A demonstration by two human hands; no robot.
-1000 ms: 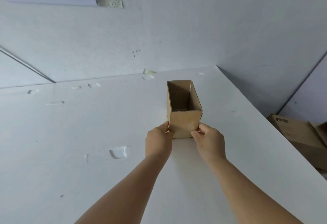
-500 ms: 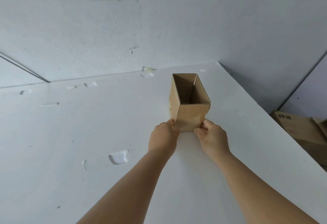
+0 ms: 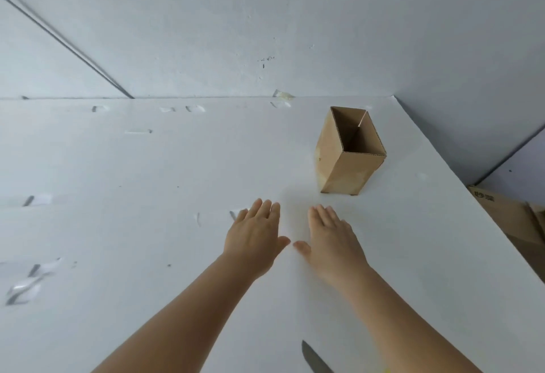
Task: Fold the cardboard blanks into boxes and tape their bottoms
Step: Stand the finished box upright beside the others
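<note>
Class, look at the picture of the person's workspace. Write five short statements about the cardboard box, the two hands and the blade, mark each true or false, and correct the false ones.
1. The cardboard box stands upright on the white table with its top open. True.
2. The left hand grips the box. False: it is apart from the box, fingers straight, holding nothing.
3. The right hand is open, fingers extended. True.
4. The knife blade lies inside the box. False: it lies at the bottom edge of the view, near the right forearm.
5. The box lies flat as an unfolded blank. False: it is folded into shape and stands on its bottom.
</note>
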